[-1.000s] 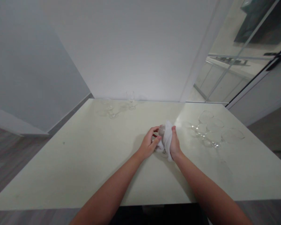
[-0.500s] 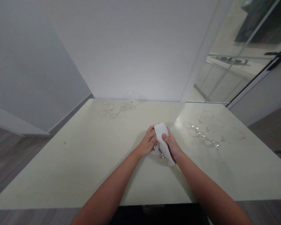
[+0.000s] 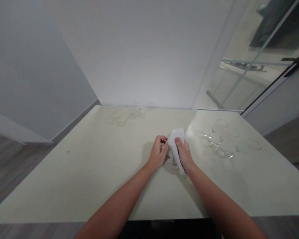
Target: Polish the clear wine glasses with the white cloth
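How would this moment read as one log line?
left hand: holding glass | right hand: holding cloth against glass | table: right-side glasses, far-left glasses

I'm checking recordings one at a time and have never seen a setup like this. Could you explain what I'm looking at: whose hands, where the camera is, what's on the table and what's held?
There is no machine here, just a person's bare hands, filmed by a camera worn on the head, looking forward and down. The left hand grips a clear glass, mostly hidden; the right hand holds a white cloth against it. On the pale table, more glasses stand near the back edge, and another cluster is at the right. They are too see-through to count surely.
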Motion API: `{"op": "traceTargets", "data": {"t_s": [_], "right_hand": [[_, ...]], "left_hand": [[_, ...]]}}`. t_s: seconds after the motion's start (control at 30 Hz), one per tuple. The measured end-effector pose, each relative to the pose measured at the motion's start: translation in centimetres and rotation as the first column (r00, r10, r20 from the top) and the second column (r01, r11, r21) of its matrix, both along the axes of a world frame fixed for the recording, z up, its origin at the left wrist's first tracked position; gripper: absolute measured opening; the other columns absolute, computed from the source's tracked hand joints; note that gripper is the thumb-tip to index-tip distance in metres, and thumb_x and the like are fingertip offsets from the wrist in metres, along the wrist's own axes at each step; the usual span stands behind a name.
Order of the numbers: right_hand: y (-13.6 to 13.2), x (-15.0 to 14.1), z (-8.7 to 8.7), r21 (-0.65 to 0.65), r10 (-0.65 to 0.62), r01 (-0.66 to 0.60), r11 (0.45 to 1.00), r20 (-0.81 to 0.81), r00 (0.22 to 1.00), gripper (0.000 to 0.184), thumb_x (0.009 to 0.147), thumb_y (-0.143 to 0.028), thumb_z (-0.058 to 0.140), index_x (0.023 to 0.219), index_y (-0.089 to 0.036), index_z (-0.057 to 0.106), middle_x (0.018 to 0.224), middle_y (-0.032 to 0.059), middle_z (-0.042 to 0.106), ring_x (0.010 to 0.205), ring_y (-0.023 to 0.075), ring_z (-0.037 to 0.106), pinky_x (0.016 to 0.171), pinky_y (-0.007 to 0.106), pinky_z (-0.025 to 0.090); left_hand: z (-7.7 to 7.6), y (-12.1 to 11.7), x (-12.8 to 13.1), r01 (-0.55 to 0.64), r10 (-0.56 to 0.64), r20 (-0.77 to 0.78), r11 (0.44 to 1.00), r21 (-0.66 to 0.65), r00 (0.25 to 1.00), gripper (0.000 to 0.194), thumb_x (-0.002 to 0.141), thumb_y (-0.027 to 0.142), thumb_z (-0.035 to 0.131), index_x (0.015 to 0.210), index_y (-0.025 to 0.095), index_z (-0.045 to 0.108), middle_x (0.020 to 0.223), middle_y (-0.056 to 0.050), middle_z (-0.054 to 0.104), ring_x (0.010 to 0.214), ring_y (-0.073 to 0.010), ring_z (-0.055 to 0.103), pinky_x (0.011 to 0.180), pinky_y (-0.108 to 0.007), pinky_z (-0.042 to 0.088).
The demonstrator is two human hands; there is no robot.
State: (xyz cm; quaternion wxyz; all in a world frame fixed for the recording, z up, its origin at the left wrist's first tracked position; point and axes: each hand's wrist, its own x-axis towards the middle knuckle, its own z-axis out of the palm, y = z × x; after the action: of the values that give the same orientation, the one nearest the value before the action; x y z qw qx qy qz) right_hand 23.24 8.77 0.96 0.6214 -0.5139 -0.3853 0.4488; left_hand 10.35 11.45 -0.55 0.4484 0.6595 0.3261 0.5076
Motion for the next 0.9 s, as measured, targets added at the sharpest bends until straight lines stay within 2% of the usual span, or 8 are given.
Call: {"op": "traceTargets", "data": {"t_s": [0.07,0.13,0.3,0.43,0.57,0.67,0.77,0.9], "right_hand": [[0.0,0.1,-0.1,-0.015,-0.08,0.081,0.997,0.03,0.996,0.052,0.079,-0.065,0.058,0.096,-0.016,0.064,0.08,0.0035,0.068,0.067,0.0161,0.06,0.06,0.026,0.048],[0.1,0.1,-0.2,-0.03,-0.13,0.132,0.991,0.064,0.989,0.053,0.08,-0.066,0.055,0.096,-0.017,0.065,0.078,0.0031,0.068,0.068,0.0165,0.06,0.06,0.026,0.048],[0.3,0.0,-0.3,-0.028,-0.165,0.166,0.986,0.038,0.986,0.061,0.085,-0.068,0.044,0.108,-0.017,0.068,0.094,0.0053,0.073,0.087,0.0189,0.067,0.075,0.027,0.05],[0.9,0.3,-0.5,-0.053,-0.202,0.199,0.979,-0.07,0.977,0.057,0.086,-0.066,0.043,0.11,-0.021,0.069,0.104,0.0031,0.073,0.095,0.0168,0.067,0.084,0.025,0.05],[1.2,0.4,-1.1,-0.083,-0.135,0.121,0.989,-0.198,0.971,0.051,0.078,-0.062,0.06,0.105,-0.02,0.067,0.09,0.0029,0.073,0.074,0.0159,0.067,0.065,0.026,0.052],[1.2,0.2,-1.5,-0.087,-0.096,0.076,0.993,-0.254,0.962,0.045,0.068,-0.05,0.076,0.099,-0.02,0.063,0.079,-0.0006,0.069,0.063,0.0134,0.061,0.058,0.024,0.05],[1.2,0.3,-1.5,-0.048,-0.061,0.05,0.998,-0.269,0.961,0.04,0.07,-0.047,0.075,0.096,-0.02,0.062,0.078,-0.0015,0.067,0.064,0.0129,0.06,0.06,0.024,0.05],[1.2,0.8,-1.1,0.011,-0.043,0.047,0.999,-0.22,0.975,0.037,0.073,-0.049,0.072,0.093,-0.019,0.062,0.079,-0.0015,0.065,0.066,0.013,0.059,0.063,0.024,0.049]], "left_hand": [[0.3,0.1,0.0,-0.02,0.019,-0.016,0.996,-0.081,1.0,0.035,0.09,0.054,0.052,0.091,0.019,0.051,0.08,0.001,0.051,0.071,-0.0128,0.051,0.061,-0.021,0.046],[0.5,0.2,0.0,0.059,-0.058,0.013,0.982,-0.178,0.998,0.037,0.088,0.055,0.054,0.082,0.019,0.05,0.07,0.004,0.044,0.061,-0.0106,0.047,0.053,-0.019,0.044],[0.6,0.5,0.0,0.164,-0.119,0.186,0.954,-0.252,0.975,0.035,0.081,0.048,0.068,0.078,0.016,0.055,0.064,0.005,0.047,0.054,-0.0079,0.046,0.05,-0.017,0.041],[0.2,0.9,-0.2,0.182,-0.122,0.258,0.957,-0.227,0.958,0.021,0.08,0.033,0.068,0.088,0.014,0.068,0.077,-0.002,0.065,0.07,-0.0125,0.059,0.065,-0.022,0.049],[-0.3,1.3,-0.1,0.246,-0.161,0.352,0.946,-0.212,0.922,0.025,0.076,0.021,0.063,0.099,0.017,0.072,0.097,-0.006,0.072,0.091,-0.0189,0.065,0.083,-0.03,0.052],[-0.2,1.3,-0.2,0.249,-0.199,0.297,0.959,-0.139,0.934,0.03,0.078,0.02,0.062,0.107,0.019,0.072,0.106,-0.007,0.072,0.099,-0.0209,0.065,0.092,-0.034,0.05],[0.1,1.0,-0.6,0.205,-0.207,0.11,0.978,0.028,0.972,0.034,0.085,0.023,0.06,0.118,0.021,0.068,0.119,-0.009,0.068,0.111,-0.0232,0.061,0.097,-0.038,0.047],[0.5,0.6,-0.9,0.181,-0.174,-0.049,0.955,0.234,0.983,0.035,0.091,0.028,0.057,0.125,0.024,0.063,0.13,-0.01,0.061,0.121,-0.0243,0.054,0.104,-0.042,0.042]]}}
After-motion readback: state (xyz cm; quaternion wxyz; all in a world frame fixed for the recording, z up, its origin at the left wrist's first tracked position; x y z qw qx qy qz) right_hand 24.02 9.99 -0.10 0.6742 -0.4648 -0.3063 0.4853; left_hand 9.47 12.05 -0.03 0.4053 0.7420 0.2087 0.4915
